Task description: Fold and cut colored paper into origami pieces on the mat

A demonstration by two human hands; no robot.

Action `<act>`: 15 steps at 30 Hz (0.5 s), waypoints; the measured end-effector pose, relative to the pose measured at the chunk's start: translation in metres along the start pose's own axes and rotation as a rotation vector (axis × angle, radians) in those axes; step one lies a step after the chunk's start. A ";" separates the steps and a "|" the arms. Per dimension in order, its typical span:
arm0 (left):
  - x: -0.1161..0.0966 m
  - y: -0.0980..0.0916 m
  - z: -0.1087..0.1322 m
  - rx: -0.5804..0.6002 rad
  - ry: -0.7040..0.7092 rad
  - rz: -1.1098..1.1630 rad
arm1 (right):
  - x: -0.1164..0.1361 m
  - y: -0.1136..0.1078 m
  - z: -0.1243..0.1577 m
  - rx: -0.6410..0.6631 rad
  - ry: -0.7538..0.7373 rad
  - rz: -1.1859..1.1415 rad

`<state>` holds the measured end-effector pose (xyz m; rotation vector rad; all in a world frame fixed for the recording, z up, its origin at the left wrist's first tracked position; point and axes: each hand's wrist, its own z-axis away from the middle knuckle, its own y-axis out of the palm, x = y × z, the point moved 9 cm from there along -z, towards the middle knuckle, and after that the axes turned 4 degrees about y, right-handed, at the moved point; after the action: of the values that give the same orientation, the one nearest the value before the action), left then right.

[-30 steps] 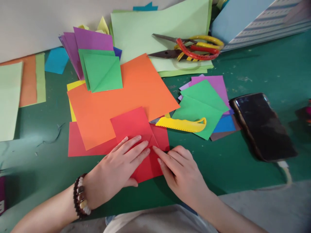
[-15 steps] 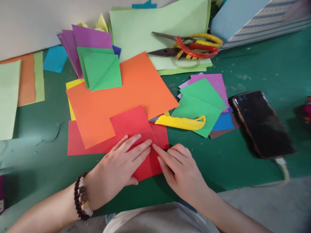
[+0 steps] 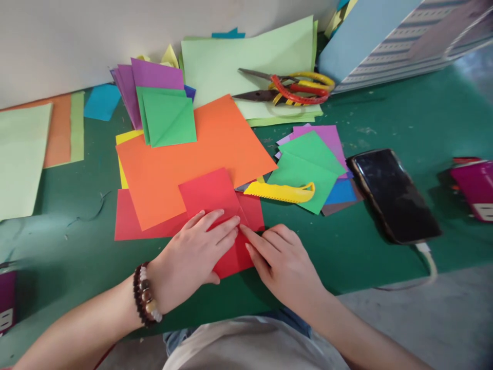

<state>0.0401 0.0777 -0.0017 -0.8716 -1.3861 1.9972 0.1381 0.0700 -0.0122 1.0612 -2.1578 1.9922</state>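
A small red paper square (image 3: pixel 211 194) lies at the near edge of the green mat, partly folded, on top of a larger red sheet (image 3: pixel 129 226) and an orange sheet (image 3: pixel 192 154). My left hand (image 3: pixel 192 257), with a bead bracelet at the wrist, lies flat on the red square, fingers stretched out. My right hand (image 3: pixel 281 262) rests beside it, its index finger pressing the fold line where the fingertips of both hands meet.
A yellow plastic paper knife (image 3: pixel 281 192) lies right of the red paper on green and purple squares (image 3: pixel 311 159). Scissors (image 3: pixel 288 87) rest on light green sheets at the back. A black phone (image 3: pixel 393 194) with a cable lies to the right. Folded green and purple papers (image 3: pixel 165 113) sit at back left.
The view has shifted a little, showing more of the right side. Both hands stay pressed on the red paper with hardly any movement.
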 end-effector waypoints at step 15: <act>0.000 -0.001 0.001 -0.023 0.003 0.022 | 0.021 -0.008 -0.022 0.157 -0.491 0.122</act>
<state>0.0393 0.0771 -0.0007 -0.9028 -1.4060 1.9994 0.1163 0.0803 0.0079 1.6280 -2.3593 2.1644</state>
